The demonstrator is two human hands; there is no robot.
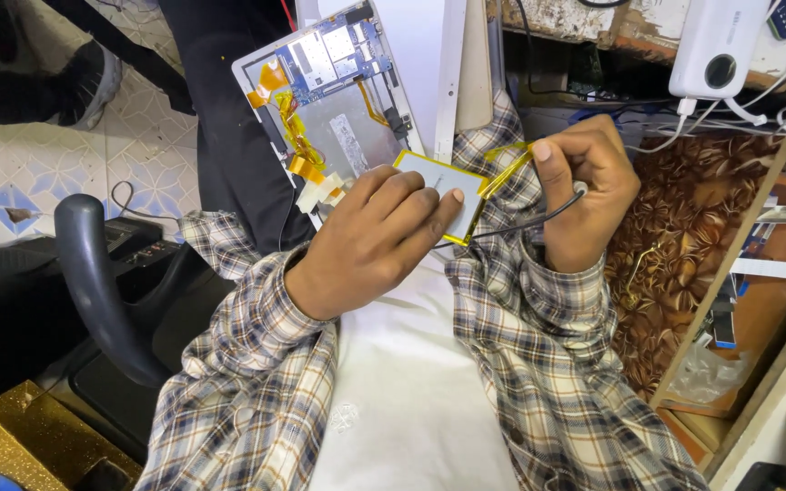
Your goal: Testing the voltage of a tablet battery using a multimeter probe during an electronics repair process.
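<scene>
On the person's lap, beside the opened tablet [338, 91], the left hand [370, 245] presses half-curled fingers on a thin battery pack [461, 182]; it looks light, soft, puncture-prone, best gripped by edges. The right hand [584, 191] pinches a dark wire [502, 227].

Brightness: the scene is evenly and brightly lit, with soft white light from above.
Shadows: soft shadow is cast under the left hand [370, 241] and deep shade is seen at 9 o'clock by the chair arm [102, 291].
Glare: mild sheen is seen on the metal plate [357, 136] and the battery [452, 182].
Focus: the centre is rendered sharp.
Distortion: lines are bent at the edges, most at 3 and 5 o'clock.
</scene>
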